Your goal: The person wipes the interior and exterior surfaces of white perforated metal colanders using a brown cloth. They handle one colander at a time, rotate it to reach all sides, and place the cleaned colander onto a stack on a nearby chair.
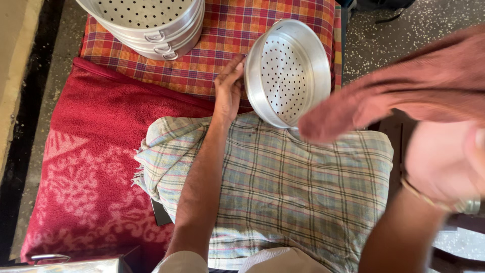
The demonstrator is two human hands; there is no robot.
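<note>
My left hand (228, 88) grips the rim of a round perforated metal steamer tray (288, 73), holding it tilted on its edge above a pale checked cloth (283, 187) that covers my lap. Close to the camera on the right, my right hand (447, 159) is raised and blurred, holding a reddish-brown cloth (399, 91) that hangs beside the tray's lower right rim. A metal bangle circles my right wrist.
A stack of similar perforated metal trays (151, 23) sits at the top on an orange checked cloth (227, 40). A red patterned blanket (96, 162) lies on the left. A shiny metal object (65, 264) shows at the bottom left. Speckled floor lies at the top right.
</note>
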